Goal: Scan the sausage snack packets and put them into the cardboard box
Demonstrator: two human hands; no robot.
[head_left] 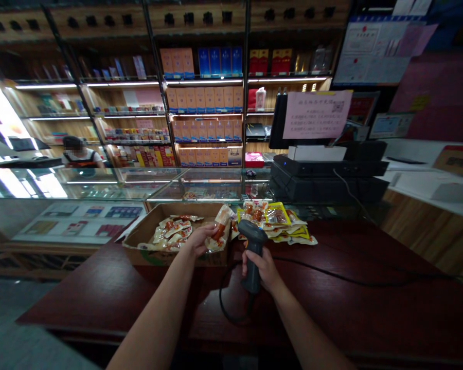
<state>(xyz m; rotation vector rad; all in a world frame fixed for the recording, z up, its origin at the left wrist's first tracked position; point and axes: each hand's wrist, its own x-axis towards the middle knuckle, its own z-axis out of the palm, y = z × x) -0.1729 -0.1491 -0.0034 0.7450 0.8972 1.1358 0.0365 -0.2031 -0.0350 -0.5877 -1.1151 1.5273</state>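
Between the fingers of my left hand [201,239] is a clear-windowed snack packet [220,226] with something reddish-brown inside, held over the right end of a cardboard box [146,261]. Several similar packets [173,230] lie within that box. My right hand [263,267] is wrapped round the handle of a dark grey barcode scanner [252,234], whose head is tilted up near the held packet. Behind the scanner sits a pile of snack packets [275,218], some with yellow edges. Which way the scanner's window points exactly, I cannot tell.
The scanner's black cable [332,278] loops over the dark red table [100,298] and off to the right. A glass display counter [212,177] and a cash register [327,172] stand behind. Boxed goods fill the shelves [204,97]. A person [83,156] is at the far left.
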